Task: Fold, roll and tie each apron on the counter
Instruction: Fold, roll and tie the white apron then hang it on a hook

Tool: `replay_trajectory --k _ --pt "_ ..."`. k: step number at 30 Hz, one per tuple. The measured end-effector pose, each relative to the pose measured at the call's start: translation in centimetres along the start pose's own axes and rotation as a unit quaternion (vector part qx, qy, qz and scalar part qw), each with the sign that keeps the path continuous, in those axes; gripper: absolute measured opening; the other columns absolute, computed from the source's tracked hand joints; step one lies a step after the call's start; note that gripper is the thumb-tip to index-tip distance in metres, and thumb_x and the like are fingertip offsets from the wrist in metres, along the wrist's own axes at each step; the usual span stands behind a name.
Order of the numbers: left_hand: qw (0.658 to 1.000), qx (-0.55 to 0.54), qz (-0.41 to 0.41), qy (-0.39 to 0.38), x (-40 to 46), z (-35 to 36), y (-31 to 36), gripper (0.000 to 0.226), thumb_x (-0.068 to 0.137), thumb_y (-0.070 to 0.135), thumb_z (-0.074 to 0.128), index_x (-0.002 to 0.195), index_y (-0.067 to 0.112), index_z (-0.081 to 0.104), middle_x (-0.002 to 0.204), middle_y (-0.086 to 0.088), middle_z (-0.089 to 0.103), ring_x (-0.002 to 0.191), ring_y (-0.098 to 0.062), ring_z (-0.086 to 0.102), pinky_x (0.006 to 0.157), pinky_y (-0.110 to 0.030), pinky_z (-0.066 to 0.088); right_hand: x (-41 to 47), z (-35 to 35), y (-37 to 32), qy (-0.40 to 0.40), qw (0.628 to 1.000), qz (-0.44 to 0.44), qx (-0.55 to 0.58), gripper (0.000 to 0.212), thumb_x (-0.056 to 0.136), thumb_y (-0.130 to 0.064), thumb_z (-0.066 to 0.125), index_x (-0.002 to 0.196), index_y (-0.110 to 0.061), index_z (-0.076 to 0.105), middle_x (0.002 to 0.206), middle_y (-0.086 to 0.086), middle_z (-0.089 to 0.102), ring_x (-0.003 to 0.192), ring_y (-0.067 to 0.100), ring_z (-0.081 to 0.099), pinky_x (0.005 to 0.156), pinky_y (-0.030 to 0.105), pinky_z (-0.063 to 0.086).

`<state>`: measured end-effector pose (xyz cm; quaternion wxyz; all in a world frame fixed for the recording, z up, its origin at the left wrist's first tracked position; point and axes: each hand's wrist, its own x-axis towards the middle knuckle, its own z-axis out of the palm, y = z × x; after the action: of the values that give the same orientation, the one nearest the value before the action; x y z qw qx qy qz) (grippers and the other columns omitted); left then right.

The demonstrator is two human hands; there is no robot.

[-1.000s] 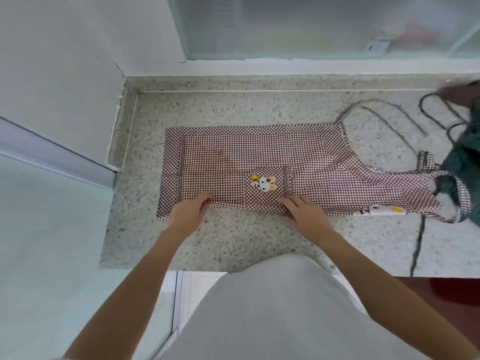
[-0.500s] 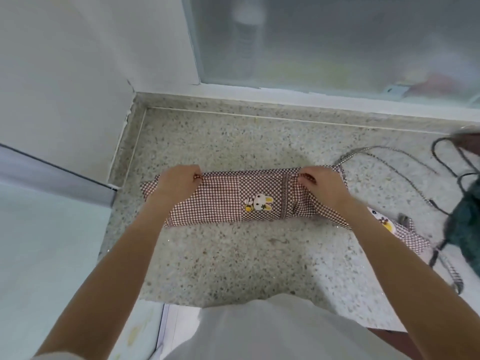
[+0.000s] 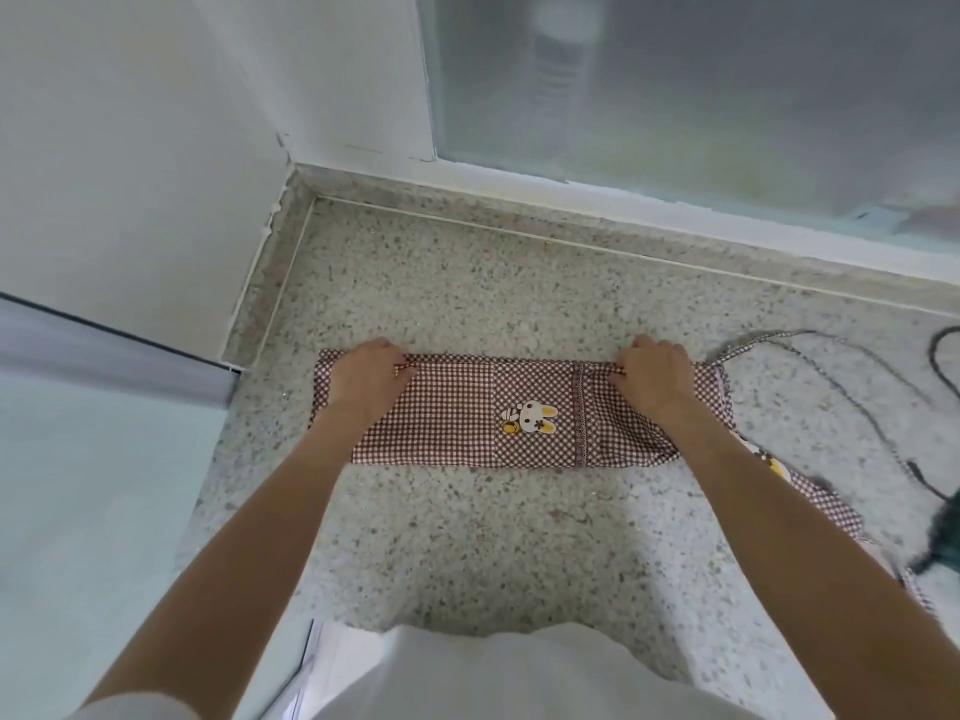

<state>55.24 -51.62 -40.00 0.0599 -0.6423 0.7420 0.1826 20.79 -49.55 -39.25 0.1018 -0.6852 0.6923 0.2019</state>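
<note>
A brown-and-white checked apron (image 3: 467, 418) with a rabbit patch lies folded into a long narrow strip across the speckled stone counter (image 3: 493, 543). My left hand (image 3: 366, 379) pinches the strip's far edge near its left end. My right hand (image 3: 655, 374) pinches the same far edge near the right end. The apron's bib and thin straps (image 3: 810, 350) trail off to the right, partly hidden under my right forearm.
A dark green apron (image 3: 943, 537) with dark straps lies at the right edge of the counter. A white wall closes the left side, and a frosted window (image 3: 675, 85) runs along the back. The counter's front edge is right below my body.
My hands lifted the apron's near edge and carried it to the far edge, halving the wide cloth into a narrow strip. Both hands now hold that far edge down.
</note>
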Motion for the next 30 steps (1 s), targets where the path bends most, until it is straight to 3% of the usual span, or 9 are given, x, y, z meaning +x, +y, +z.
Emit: replay_trajectory --k 6,11,14,17,21,25,27,30 --pt "0.999 0.025 -0.002 0.022 0.6 0.5 -0.1 0.036 0.094 0.042 0.047 0.111 0.013 0.061 0.111 -0.007 0.06 0.105 -0.025 0.056 0.081 -0.036 0.045 0.0 0.2 0.2 0.029 0.999 0.013 0.042 0.034 0.094 -0.038 0.05 0.111 -0.012 0.062 0.112 0.007 0.059 0.104 0.028 0.056 0.09 0.037 0.04" --pt "0.995 0.049 -0.007 0.082 0.1 1.2 0.4 0.027 0.09 0.032 0.056 0.109 0.014 0.057 0.112 -0.009 0.058 0.107 -0.029 0.049 0.092 -0.042 0.036 -0.6 0.4 0.1 0.066 0.995 0.012 0.074 0.028 0.092 -0.034 0.054 0.109 -0.012 0.059 0.112 0.008 0.06 0.105 0.028 0.054 0.089 0.038 0.039" --pt "0.991 0.038 0.069 0.111 -0.7 1.2 2.6 0.028 0.085 0.016 0.06 0.112 0.017 0.057 0.117 -0.005 0.057 0.111 -0.027 0.047 0.096 -0.042 0.034 -2.8 0.9 0.2 0.151 0.978 0.009 0.142 0.023 0.09 -0.026 0.058 0.108 -0.011 0.06 0.111 0.01 0.06 0.104 0.032 0.053 0.09 0.042 0.039" --pt "0.978 -0.024 0.183 0.1 -2.1 1.5 7.1 0.025 0.088 0.017 0.055 0.113 0.018 0.058 0.115 -0.002 0.058 0.11 -0.023 0.049 0.096 -0.038 0.038 -7.3 2.0 0.6 0.254 0.931 0.06 0.255 0.019 0.087 -0.016 0.061 0.104 -0.007 0.062 0.107 0.014 0.06 0.099 0.033 0.055 0.087 0.044 0.044" --pt "0.963 -0.086 0.256 -0.003 -5.1 2.9 15.2 0.042 0.094 0.032 0.047 0.134 0.019 0.044 0.133 -0.001 0.049 0.126 -0.022 0.039 0.106 -0.038 0.031 -14.6 5.1 3.0 0.314 0.879 0.153 0.325 0.021 0.08 0.002 0.061 0.101 -0.004 0.065 0.107 0.017 0.06 0.1 0.034 0.055 0.084 0.044 0.047" --pt "0.964 -0.037 0.256 -0.064 -6.2 5.8 20.9 0.064 0.094 0.045 0.043 0.147 0.019 0.019 0.152 -0.002 0.024 0.139 -0.022 0.019 0.112 -0.041 0.019 -18.5 7.5 8.3 0.295 0.894 0.189 0.279 0.018 0.086 -0.01 0.056 0.1 -0.004 0.066 0.098 0.018 0.065 0.091 0.04 0.058 0.079 0.046 0.047" --pt "0.971 -0.011 0.226 -0.078 -6.1 6.9 21.9 0.066 0.09 0.047 0.048 0.144 0.017 0.024 0.15 -0.004 0.023 0.137 -0.024 0.021 0.111 -0.042 0.021 -18.5 8.3 10.9 0.236 0.915 0.208 0.254 0.022 0.089 -0.016 0.056 0.106 -0.005 0.065 0.103 0.019 0.066 0.097 0.041 0.056 0.083 0.047 0.044" --pt "0.975 0.025 0.211 -0.056 -6.1 8.1 22.5 0.047 0.089 0.038 0.051 0.127 0.012 0.043 0.144 -0.006 0.032 0.134 -0.024 0.027 0.107 -0.04 0.026 -17.5 9.4 13.9 0.098 0.949 0.205 0.22 0.038 0.089 -0.027 0.058 0.123 -0.009 0.055 0.123 0.017 0.057 0.114 0.038 0.045 0.095 0.047 0.036"
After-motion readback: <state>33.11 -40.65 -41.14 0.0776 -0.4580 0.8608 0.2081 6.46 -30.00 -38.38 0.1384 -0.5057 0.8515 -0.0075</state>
